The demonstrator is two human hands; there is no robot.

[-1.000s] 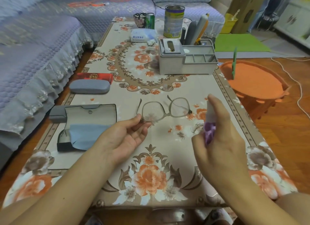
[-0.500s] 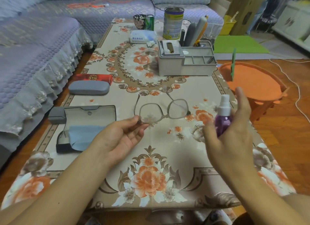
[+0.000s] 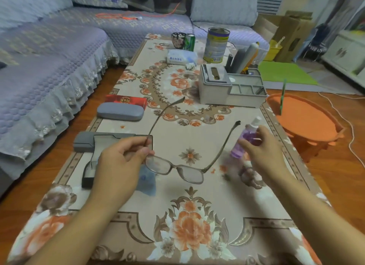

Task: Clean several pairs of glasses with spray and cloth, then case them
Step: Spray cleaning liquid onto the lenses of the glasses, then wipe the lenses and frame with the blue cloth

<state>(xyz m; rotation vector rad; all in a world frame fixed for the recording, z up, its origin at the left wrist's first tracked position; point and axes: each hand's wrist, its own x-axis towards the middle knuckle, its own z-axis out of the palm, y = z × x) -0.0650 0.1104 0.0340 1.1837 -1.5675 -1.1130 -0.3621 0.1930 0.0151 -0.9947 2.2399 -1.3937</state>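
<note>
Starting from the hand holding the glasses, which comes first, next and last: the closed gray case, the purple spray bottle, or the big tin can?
From the left hand, in the head view:
1. Closed gray case, just beyond it, near the table's left edge.
2. Purple spray bottle, across the table at the right hand.
3. Big tin can, at the table's far end.

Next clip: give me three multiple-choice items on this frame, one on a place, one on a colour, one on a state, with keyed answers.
1. Where is the closed grey case?
A. beside the red box
B. on the sofa
C. in the organiser

2. What colour is the spray bottle?
A. green
B. purple
C. red

3. How are the glasses?
A. folded in a case
B. flat on the table
C. arms open, held up by the left hand

Answers: 1 A, it lies right by the red box; 2 B, its body is purple; 3 C, the left hand pinches the frame's corner.
</note>
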